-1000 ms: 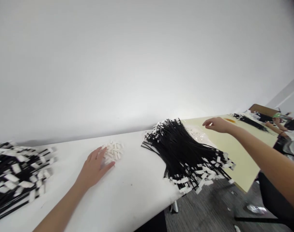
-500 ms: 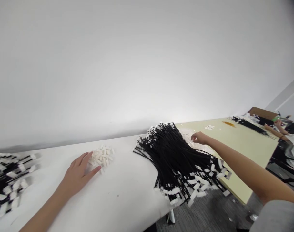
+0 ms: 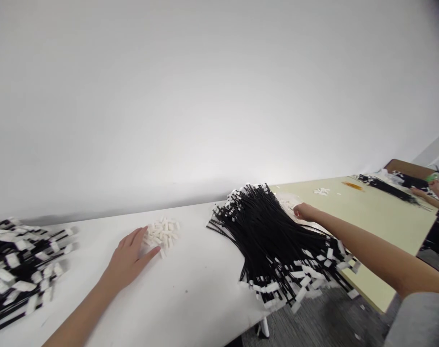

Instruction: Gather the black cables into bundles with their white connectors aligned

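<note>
My left hand (image 3: 132, 255) lies on the white table with fingers and thumb spread, at the left edge of a small heap of white plastic connector housings (image 3: 164, 232). My right hand (image 3: 305, 212) reaches over a big bundle of black cables (image 3: 266, 226) with white connectors at their ends. Its fingers are curled closed at a clear plastic bag (image 3: 287, 198) with small white pieces in it; what they grip is hidden.
Another pile of black cables with white connectors (image 3: 22, 265) lies at the far left. On the yellow table (image 3: 381, 231) are a few white pieces (image 3: 321, 191), an orange-yellow item (image 3: 352, 185) and more black cables (image 3: 389, 190). A co-worker's arms (image 3: 431, 197) show at far right.
My right hand has lowered slightly toward the plastic bag, and its fingers have closed. My left hand stays by the heap. The whole view has shifted a little leftward.
</note>
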### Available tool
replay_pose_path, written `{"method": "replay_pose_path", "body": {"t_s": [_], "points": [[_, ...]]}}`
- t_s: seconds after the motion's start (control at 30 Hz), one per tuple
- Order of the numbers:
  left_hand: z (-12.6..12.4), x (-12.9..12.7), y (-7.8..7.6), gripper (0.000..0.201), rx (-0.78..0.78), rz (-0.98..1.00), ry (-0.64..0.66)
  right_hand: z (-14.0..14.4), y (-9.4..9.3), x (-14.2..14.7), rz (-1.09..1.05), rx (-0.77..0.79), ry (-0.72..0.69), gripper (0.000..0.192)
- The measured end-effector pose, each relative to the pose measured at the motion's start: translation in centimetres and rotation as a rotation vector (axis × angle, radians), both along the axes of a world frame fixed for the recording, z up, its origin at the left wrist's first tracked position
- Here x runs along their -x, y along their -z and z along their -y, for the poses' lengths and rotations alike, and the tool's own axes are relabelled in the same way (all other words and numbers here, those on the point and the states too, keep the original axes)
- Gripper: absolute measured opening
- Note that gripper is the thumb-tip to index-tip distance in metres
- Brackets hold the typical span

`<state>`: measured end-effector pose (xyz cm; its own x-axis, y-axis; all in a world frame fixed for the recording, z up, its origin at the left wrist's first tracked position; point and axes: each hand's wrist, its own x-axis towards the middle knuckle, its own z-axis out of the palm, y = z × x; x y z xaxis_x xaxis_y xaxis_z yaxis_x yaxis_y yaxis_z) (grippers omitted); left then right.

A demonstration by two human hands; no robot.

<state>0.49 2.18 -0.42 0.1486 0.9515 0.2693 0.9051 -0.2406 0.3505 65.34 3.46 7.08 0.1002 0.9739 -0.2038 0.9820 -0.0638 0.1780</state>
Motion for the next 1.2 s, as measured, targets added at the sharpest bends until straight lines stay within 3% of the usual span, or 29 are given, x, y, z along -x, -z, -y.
{"method": "replay_pose_path", "body": {"t_s": [0.23,0.67,0.9,1.03,1.1,1.2], "points": [[0.0,0.5,0.6,0.07,-0.044,0.038,0.037,-0.5,0.0,0.5,-0.044,0.029,0.006,0.025],[0.1,0.8,0.8,0.069,-0.024,0.084,0.062,-0.3,0.9,-0.1,-0.033,0.001,0.017,0.008],[0.2,0.9,1.2,0.071,-0.021,0.122,0.069,0.3,0.0,0.5,-0.022,-0.056,0.014,0.006],[0.4,1.1,1.3,0.073,-0.036,0.147,0.068,0.5,-2.2,0.2,-0.049,-0.182,0.007,0.006],[0.6,1.1,1.2,0.076,-0.032,0.149,0.087,0.3,-4.5,-0.2,-0.137,-0.311,-0.012,0.008],[1.0,1.0,1.0,0.083,-0.009,0.14,0.088,0.2,-9.1,1.0,-0.19,-0.642,0.027,0.02]]}}
